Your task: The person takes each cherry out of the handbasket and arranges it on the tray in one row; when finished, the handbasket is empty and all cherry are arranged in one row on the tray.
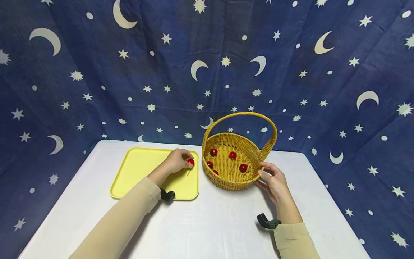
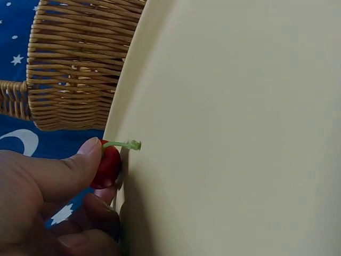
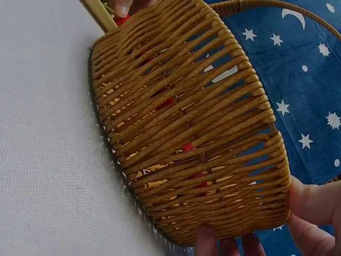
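A red cherry with a green stem (image 2: 108,166) is pinched between the thumb and fingers of my left hand (image 1: 176,160). That hand is over the right side of a yellow tray (image 1: 139,174), close to its rim. My right hand (image 1: 274,181) grips the right rim of a woven wicker basket (image 1: 231,185), thumb on the edge and other fingers against the outer wall. Several red cherries (image 1: 233,155) lie spread on the basket's floor, one partly hidden behind the front wall. In the right wrist view bits of red show through the weave.
The basket's tall arched handle (image 1: 240,113) rises over it. Both basket and tray stand on a white-covered table (image 1: 213,223), side by side with a narrow gap. Behind hangs a dark blue cloth (image 1: 181,46) with moons and stars. Each wrist bears a black camera mount (image 1: 268,221).
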`<state>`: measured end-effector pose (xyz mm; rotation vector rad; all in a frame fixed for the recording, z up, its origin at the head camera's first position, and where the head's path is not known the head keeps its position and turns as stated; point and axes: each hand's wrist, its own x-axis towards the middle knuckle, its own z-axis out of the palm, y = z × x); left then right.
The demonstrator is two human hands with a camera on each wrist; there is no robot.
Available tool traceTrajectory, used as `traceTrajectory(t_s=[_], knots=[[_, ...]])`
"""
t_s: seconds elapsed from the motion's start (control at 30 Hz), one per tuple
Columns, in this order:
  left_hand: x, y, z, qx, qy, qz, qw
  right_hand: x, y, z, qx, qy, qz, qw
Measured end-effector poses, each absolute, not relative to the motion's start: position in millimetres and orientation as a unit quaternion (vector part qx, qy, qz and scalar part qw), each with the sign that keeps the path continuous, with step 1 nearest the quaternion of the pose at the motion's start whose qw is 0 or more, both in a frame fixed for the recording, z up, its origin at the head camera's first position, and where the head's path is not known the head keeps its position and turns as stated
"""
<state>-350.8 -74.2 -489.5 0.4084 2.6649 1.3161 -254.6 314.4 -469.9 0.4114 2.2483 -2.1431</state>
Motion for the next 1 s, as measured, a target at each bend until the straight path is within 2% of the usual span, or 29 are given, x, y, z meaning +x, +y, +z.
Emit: traceTrajectory(t_s=[0.27, 0.4, 0.53, 0.8, 1.0], knots=[[-344.2, -81.1, -477.5, 0.110, 0.900, 0.418, 0.062, -255.6, 314.2, -470.4, 0.133, 0.716, -0.685, 0.010], [-334.4, -84.7, -453.9, 0.108, 0.897, 0.428, 0.030, -255.8, 313.9, -469.6, 0.132, 0.714, -0.687, 0.010], [-320.9, -77.3, -428.2, 0.144, 0.883, 0.445, 0.019, -255.0, 314.5, -468.1, 0.131, 0.715, -0.687, 0.007], [-292.3, -42.1, -399.3, 0.244, 0.834, 0.490, 0.070, -253.6, 314.7, -467.6, 0.127, 0.716, -0.686, 0.013], [-294.0, -11.1, -403.0, 0.310, 0.798, 0.502, 0.123, -254.6, 315.2, -469.1, 0.125, 0.716, -0.687, 0.012]])
